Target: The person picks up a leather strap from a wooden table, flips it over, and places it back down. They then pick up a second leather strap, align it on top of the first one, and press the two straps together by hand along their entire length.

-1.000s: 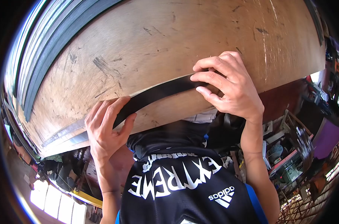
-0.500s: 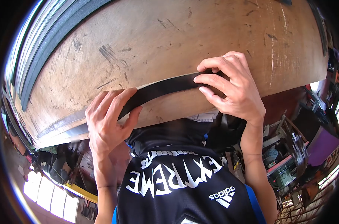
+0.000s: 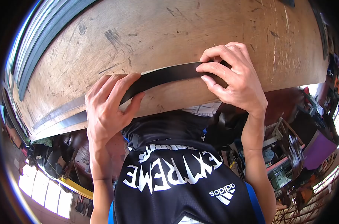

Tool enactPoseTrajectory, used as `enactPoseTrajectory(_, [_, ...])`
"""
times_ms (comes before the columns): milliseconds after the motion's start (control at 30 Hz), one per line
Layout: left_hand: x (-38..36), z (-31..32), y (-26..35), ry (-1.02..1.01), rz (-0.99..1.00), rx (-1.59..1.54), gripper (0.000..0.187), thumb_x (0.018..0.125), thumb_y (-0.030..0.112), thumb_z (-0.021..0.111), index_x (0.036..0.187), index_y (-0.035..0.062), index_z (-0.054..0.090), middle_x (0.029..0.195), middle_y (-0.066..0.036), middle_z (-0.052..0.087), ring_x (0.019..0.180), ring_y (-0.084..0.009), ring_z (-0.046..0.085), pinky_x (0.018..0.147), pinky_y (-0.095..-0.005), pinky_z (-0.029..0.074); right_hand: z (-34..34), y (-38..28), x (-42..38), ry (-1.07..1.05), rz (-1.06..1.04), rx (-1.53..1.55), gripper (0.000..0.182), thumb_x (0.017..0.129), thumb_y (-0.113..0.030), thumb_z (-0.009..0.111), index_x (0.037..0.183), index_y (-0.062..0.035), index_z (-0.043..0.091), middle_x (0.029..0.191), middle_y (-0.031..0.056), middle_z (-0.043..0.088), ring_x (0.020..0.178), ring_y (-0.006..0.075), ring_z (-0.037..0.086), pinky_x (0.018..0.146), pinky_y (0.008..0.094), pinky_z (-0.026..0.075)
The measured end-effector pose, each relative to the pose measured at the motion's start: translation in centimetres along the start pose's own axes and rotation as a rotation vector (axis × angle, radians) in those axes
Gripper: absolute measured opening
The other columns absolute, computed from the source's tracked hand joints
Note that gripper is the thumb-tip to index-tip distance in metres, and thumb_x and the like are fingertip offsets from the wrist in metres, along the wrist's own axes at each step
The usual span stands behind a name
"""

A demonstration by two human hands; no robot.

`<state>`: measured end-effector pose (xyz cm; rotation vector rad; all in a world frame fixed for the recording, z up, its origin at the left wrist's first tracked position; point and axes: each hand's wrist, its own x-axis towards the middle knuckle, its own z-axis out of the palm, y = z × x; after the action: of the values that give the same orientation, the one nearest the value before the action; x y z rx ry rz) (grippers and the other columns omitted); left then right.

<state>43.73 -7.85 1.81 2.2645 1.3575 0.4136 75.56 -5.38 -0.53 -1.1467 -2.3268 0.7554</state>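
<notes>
A long, narrow black strip [image 3: 169, 77] lies along the near edge of the wooden table [image 3: 169, 33], slightly curved in this view. My left hand [image 3: 111, 100] is closed over it, fingers on top and the thumb at its near side. At the strip's right end my right hand [image 3: 233, 76] pinches it between bent fingers and thumb. Left of my left hand the strip carries on, shiny with glare, towards the table's left corner. The parts under my fingers are hidden.
Several long dark strips [image 3: 46, 46] lie side by side at the table's far left. Another dark strip [image 3: 319, 33] runs along the right edge. Below right stands clutter with a purple panel [image 3: 320, 151]; a yellow bar [image 3: 78, 188] is below left.
My view has shifted a little, so the table sits slightly higher in it. Both hands keep the same grip on the black strip.
</notes>
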Motion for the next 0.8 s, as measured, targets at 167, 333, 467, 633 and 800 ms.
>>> enactPoseTrajectory(167, [0.1, 0.0, 0.1, -0.001, -0.002, 0.006, 0.045, 0.075, 0.009, 0.090, 0.118, 0.0078, 0.075, 0.099, -0.008, 0.075, 0.087, -0.0281, 0.072, 0.077, -0.0394, 0.059, 0.2, -0.3, 0.2, 0.002, -0.006, -0.013, 0.021, 0.080, -0.004, 0.082, 0.098, -0.0102, 0.076, 0.109, -0.0030, 0.067, 0.099, 0.0226, 0.062, 0.100, 0.0417, 0.045])
enactPoseTrajectory(333, [0.1, 0.1, -0.1, 0.014, 0.015, 0.005, 0.045, 0.075, 0.009, 0.090, 0.117, 0.0073, 0.075, 0.099, -0.008, 0.075, 0.087, -0.0280, 0.072, 0.076, -0.0390, 0.059, 1.0, -0.7, 0.8, 0.002, -0.026, 0.015, 0.019, 0.081, -0.005, 0.082, 0.098, -0.0106, 0.075, 0.107, -0.0031, 0.065, 0.099, 0.0216, 0.062, 0.101, 0.0427, 0.045])
enactPoseTrajectory(467, [0.1, 0.2, -0.1, 0.011, 0.002, 0.009, 0.045, 0.075, 0.009, 0.090, 0.117, 0.0070, 0.075, 0.098, -0.008, 0.075, 0.086, -0.0279, 0.072, 0.076, -0.0391, 0.059, 1.1, -0.7, 1.1, -0.012, -0.033, 0.021, 0.019, 0.081, -0.005, 0.081, 0.098, -0.0109, 0.074, 0.106, -0.0023, 0.064, 0.098, 0.0231, 0.062, 0.101, 0.0429, 0.045])
enactPoseTrajectory(633, [0.1, 0.0, 0.1, 0.012, 0.006, -0.001, 0.047, 0.071, 0.005, 0.090, 0.116, 0.0056, 0.076, 0.098, -0.011, 0.076, 0.085, -0.0303, 0.073, 0.075, -0.0392, 0.059, 0.8, -0.7, 1.4, -0.037, -0.027, 0.011, 0.020, 0.079, -0.005, 0.081, 0.097, -0.0101, 0.074, 0.105, -0.0011, 0.063, 0.096, 0.0252, 0.060, 0.100, 0.0428, 0.045])
enactPoseTrajectory(800, [0.1, -0.2, 0.3, -0.011, -0.019, 0.006, 0.046, 0.072, 0.008, 0.090, 0.116, 0.0065, 0.076, 0.098, -0.010, 0.076, 0.085, -0.0292, 0.073, 0.074, -0.0389, 0.058, 0.6, -0.7, 1.5, -0.064, -0.016, 0.023, 0.021, 0.079, -0.005, 0.081, 0.097, -0.0100, 0.074, 0.104, -0.0008, 0.063, 0.095, 0.0247, 0.059, 0.100, 0.0440, 0.045])
